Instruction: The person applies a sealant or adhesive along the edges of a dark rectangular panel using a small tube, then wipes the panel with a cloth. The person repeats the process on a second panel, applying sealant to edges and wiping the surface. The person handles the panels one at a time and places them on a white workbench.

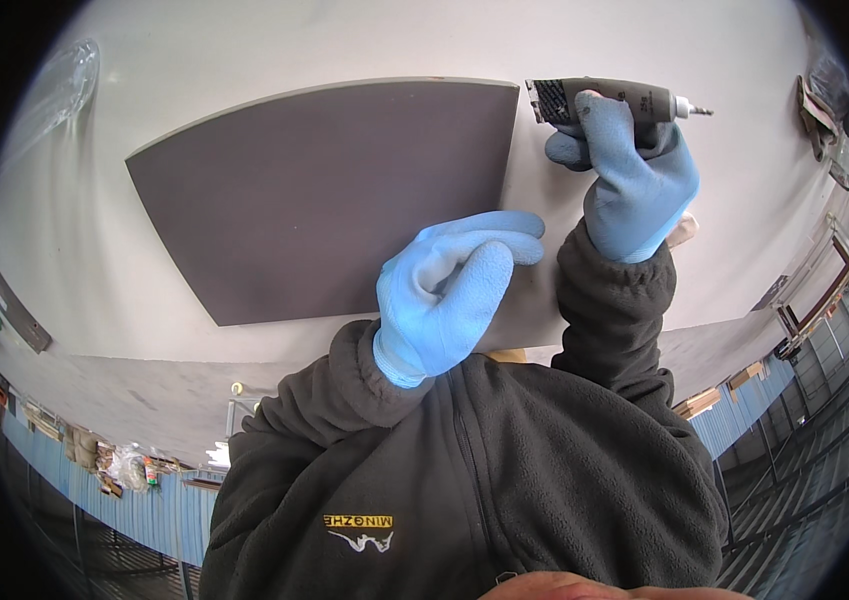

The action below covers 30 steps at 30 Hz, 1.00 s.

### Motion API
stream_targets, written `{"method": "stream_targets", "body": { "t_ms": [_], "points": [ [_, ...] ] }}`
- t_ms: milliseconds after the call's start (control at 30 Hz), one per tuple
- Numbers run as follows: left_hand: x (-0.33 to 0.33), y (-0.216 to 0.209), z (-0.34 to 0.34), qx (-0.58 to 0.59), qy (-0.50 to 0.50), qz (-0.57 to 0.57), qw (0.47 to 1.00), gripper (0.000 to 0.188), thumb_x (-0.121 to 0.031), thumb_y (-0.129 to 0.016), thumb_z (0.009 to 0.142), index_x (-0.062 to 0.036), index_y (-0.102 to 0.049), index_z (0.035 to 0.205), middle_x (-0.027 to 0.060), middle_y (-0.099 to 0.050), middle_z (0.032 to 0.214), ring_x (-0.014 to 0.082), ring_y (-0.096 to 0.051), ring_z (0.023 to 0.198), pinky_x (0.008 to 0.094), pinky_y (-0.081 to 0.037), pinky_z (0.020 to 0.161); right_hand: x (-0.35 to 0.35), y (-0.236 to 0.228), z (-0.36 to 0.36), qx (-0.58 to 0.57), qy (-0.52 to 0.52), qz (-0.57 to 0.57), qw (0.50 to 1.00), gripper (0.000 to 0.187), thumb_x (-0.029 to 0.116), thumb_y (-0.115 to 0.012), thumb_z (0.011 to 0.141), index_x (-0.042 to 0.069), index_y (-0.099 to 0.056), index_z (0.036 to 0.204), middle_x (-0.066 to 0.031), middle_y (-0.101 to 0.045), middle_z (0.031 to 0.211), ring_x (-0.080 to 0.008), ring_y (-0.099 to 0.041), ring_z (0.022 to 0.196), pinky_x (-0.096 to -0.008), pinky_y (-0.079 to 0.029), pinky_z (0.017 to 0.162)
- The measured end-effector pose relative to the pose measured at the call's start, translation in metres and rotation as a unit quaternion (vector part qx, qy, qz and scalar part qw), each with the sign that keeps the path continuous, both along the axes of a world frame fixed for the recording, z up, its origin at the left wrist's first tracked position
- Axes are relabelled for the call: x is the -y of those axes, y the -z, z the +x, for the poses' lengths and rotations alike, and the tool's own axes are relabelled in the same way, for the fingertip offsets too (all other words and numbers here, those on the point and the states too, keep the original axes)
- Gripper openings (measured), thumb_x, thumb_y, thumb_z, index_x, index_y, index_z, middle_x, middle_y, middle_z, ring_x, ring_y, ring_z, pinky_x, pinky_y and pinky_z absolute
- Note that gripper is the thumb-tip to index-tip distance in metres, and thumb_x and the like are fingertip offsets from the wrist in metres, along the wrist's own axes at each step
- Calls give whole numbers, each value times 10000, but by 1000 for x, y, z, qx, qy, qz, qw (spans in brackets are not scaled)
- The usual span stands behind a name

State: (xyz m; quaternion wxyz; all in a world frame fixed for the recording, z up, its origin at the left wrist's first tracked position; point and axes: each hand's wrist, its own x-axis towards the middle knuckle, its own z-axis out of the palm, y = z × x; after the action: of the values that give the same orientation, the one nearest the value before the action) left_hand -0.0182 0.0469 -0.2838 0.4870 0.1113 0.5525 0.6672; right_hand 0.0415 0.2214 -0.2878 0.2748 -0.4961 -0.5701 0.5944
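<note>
My right hand (641,185), in a light blue glove, grips a dark grey squeeze tube (609,99). The tube lies sideways in my fingers, its white collar and thin tip pointing right and its flat, crimped end to the left. Over the near right part of a dark grey-brown panel (304,200) is my left hand (454,295), gloved the same way. Its fingers stretch to the right with the thumb apart, and nothing shows between them. Whether it touches the panel I cannot tell. The panel lies flat, with a curved far edge and slanted sides.
A pale tabletop (604,40) carries the panel. Clear plastic wrap (59,95) lies at the far left, a dark strip with holes (16,305) at the left edge. Dark crumpled material (817,115) sits at the far right. Something pale (682,229) shows beside my right wrist.
</note>
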Motion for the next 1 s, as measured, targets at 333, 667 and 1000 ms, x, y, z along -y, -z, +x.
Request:
{"method": "stream_targets", "body": {
  "t_ms": [333,667,1000],
  "points": [
    [0,1,3,-19,-9,1,1000,132,-24,-583,1023,26,-691,1081,191,-733,1180,215,-730,1008,316,-585,872,-43,-36,-40,182,-132,-51,973,282,230,-716,941,-47,-727,991,-84,-686,770,-120,-660,607,-214,-511,548],
    [0,-5,3,12,-10,-16,1000,133,0,-588,999,41,-701,1057,193,-735,1178,212,-733,1007,318,-582,896,-44,-64,-98,328,-249,-46,910,293,194,-677,874,-44,-684,703,-61,-641,593,-101,-598,516,-277,-489,490],
    [-1,-6,-3,-5,19,-11,1000,192,-39,-535,1042,43,-677,1142,200,-713,1234,200,-712,1015,320,-572,888,-69,-48,-39,281,-229,-6,932,323,281,-741,898,-38,-690,875,-67,-674,741,-78,-577,565,-229,-474,540]
  ]
}}
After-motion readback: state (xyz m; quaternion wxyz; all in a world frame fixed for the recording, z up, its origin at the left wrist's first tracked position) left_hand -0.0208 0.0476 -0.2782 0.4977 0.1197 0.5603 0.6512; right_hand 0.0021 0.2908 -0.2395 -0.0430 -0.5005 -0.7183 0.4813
